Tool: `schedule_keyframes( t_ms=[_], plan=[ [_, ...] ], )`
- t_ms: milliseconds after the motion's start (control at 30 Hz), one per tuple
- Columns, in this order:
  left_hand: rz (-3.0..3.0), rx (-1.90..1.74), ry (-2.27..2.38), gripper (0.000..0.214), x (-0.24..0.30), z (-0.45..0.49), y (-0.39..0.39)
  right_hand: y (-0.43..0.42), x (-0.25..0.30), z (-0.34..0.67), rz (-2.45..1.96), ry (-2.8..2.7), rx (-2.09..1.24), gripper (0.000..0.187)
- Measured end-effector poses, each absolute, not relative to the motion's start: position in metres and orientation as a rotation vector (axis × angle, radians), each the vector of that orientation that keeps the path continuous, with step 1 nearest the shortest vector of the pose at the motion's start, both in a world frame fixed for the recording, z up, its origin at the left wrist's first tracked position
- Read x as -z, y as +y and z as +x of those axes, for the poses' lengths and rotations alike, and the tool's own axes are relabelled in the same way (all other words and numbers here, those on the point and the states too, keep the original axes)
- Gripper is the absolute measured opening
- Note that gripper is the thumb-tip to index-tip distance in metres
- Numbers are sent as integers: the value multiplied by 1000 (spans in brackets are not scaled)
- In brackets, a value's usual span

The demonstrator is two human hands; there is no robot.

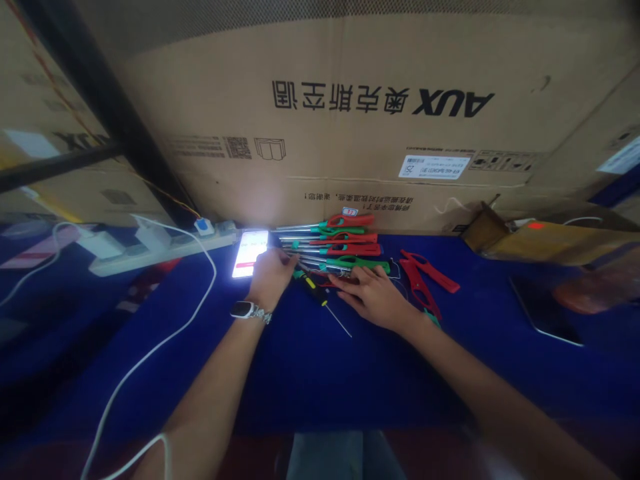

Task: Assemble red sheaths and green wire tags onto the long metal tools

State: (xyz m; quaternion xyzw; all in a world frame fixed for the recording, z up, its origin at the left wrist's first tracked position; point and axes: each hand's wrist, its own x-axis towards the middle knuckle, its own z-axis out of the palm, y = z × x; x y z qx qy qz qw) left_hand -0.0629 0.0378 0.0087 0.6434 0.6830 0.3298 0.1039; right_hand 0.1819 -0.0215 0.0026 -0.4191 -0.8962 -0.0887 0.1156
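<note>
Long-necked gas lighters with red handles (357,249) and green handles (367,264) lie in a row, their metal tubes pointing left. My left hand (273,275), wearing a watch, is closed at the tube ends, fingertips pinching near the nearest metal tube. My right hand (373,293) lies over the nearest lighter's handle end, fingers reaching left and bent around parts they partly hide. Between the hands rests a black-and-yellow screwdriver (315,289), its shaft pointing toward me. Loose red handle shells (431,272) are right of my right hand.
A lit phone (245,263) lies beside my left hand. A white power strip (165,252) with plugs and a trailing white cable (175,330) runs at left. Large cardboard boxes (350,153) stand behind. At right are a dark tablet-like device (543,310) and a yellowish box (560,241).
</note>
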Motion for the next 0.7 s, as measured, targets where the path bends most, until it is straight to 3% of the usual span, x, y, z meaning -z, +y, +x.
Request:
schedule_keyframes(
  t_ms=[100,267,700],
  plan=[
    [2085,-1009,1904,24,-16,-57,33,-21,-2,182,-1234,-2617,243,43],
    [2487,-810,1187,11,-20,-37,20,-20,-2,183,-1235,-2606,168,43],
    [2526,-599,1184,11,-19,-40,25,-18,-1,187,-1266,-2497,-213,46]
  ],
)
